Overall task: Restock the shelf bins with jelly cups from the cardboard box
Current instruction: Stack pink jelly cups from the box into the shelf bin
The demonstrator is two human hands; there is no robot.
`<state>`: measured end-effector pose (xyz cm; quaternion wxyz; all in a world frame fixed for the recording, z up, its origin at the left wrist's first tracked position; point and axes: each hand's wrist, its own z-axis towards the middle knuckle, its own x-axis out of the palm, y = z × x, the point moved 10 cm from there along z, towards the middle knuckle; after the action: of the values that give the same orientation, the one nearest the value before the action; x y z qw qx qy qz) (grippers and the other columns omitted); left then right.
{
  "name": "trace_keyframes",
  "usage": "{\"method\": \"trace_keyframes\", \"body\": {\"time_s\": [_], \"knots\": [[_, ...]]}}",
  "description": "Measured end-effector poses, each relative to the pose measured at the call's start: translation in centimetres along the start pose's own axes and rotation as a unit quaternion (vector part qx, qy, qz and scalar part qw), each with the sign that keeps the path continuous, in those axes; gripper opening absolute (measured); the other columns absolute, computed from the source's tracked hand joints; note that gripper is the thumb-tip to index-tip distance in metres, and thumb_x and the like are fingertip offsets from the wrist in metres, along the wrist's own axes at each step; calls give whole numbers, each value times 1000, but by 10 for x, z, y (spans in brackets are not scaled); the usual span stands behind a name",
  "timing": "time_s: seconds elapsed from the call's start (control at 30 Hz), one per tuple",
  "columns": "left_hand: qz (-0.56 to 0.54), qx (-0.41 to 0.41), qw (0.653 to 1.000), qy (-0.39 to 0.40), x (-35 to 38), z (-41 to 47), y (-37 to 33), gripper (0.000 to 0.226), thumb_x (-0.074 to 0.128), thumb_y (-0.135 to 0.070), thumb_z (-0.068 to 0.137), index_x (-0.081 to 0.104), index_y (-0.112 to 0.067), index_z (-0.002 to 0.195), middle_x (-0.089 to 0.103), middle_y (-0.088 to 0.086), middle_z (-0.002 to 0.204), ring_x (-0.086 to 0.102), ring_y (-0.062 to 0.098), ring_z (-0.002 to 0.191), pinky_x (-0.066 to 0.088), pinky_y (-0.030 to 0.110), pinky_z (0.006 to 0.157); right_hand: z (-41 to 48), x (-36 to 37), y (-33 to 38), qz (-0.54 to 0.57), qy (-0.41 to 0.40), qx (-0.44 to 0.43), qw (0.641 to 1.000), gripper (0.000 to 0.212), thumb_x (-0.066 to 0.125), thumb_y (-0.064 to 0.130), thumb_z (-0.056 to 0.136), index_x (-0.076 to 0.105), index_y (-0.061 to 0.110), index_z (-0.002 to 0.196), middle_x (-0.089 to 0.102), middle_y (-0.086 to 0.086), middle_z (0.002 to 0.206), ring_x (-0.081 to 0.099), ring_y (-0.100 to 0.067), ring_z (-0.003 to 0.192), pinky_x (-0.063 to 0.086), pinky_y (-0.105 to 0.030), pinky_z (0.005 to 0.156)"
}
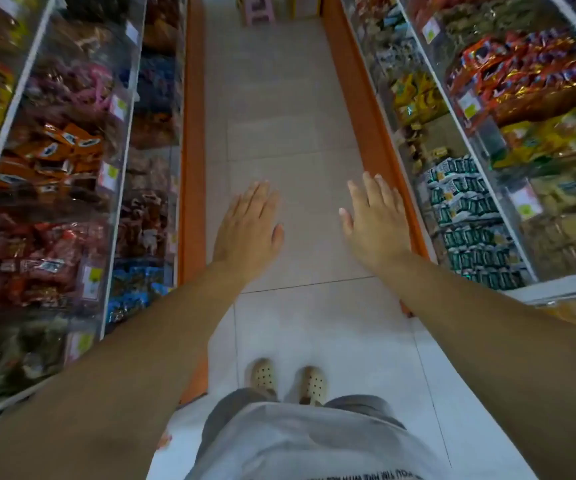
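Narrow shop aisle: pale tiled floor [279,116] stretching ahead between orange plinths, left-hand shelf bins [71,140] and right-hand shelf bins [470,202] of clear plastic, packed with wrapped snacks. Far down the aisle, a pink stool [260,8]. Left grip [248,226] and right grip [373,220] both reaching forward above the floor, palms down, fingers straight and slightly spread, holding nothing and touching nothing. No cardboard box in view, and no jelly cups recognisable among the blurred packets, so direction from either grip unknown. Right grip nearer the right-hand shelf bins, left grip nearer mid-aisle. Likely first step: locating the box, restocking not yet begun.
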<state>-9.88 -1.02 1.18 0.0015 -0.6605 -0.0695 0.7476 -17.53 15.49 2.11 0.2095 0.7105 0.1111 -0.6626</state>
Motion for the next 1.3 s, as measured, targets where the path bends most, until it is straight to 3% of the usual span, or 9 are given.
{"method": "trace_keyframes", "body": {"time_s": [0.17, 0.43, 0.87, 1.3], "knots": [[-9, -32, 999, 10, 5, 22, 12, 61, 42, -32, 98, 24, -12, 152, 21, 10, 160, 12, 24, 149, 6, 38, 121, 26, 3, -6, 1, 1, -9, 1000, 55, 30, 38, 103, 21, 16, 153, 14, -11, 161, 7, -27, 149, 8, -42, 120], [-19, -51, 998, 7, 20, 107, 67, 61, 40, -32, 98, 22, -10, 153, 18, 11, 161, 10, 24, 150, 5, 38, 122, 128, 6, 10, 2, -16, -22, 1000, 55, 36, 36, 102, 28, 12, 151, 21, -14, 159, 14, -30, 148, 13, -45, 119], [-41, -56, 996, 48, 34, 359, 218, 63, 38, -33, 100, 15, -11, 154, 8, 8, 163, 1, 20, 150, 0, 36, 121, 411, -27, 53, 13, -35, 11, 999, 53, 35, 35, 102, 29, 14, 150, 18, -12, 160, 11, -28, 148, 11, -45, 120], [-43, -82, 994, 49, 66, 678, 319, 64, 43, -32, 98, 19, -13, 154, 16, 8, 161, 9, 23, 149, 3, 37, 120, 755, -28, 15, 16, -17, 23, 999, 53, 35, 36, 102, 27, 17, 152, 14, -9, 161, 6, -26, 149, 7, -43, 119]]}}
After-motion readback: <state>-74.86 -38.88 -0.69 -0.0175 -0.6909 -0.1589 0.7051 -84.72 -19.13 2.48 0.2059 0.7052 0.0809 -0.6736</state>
